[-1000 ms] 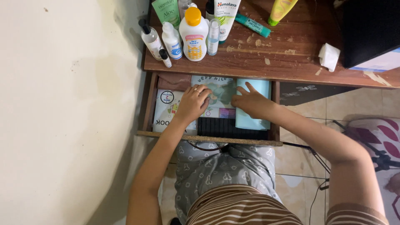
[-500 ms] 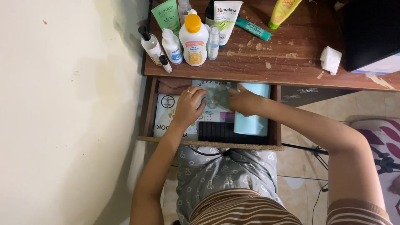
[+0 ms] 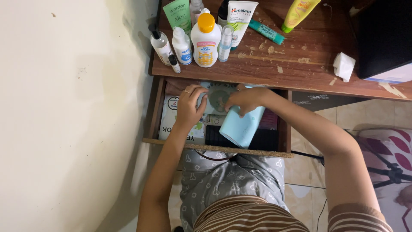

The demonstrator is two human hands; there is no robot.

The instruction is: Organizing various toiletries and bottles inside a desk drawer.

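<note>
Right hand (image 3: 245, 99) gripping the top of a pale blue booklet (image 3: 240, 126), tilted up out of the open drawer (image 3: 151, 112); left hand (image 3: 189, 107) curled over a round green item (image 3: 219, 97), largely hidden. Beyond, scuffed wooden desk (image 3: 296, 60), bottles (image 3: 205, 38), cream wall (image 3: 64, 107).

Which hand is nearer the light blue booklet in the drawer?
Right. The right hand rests on the upper end of the light blue booklet, apparently gripping it. The left hand is apart to the booklet's left, on the green-printed book.
</note>
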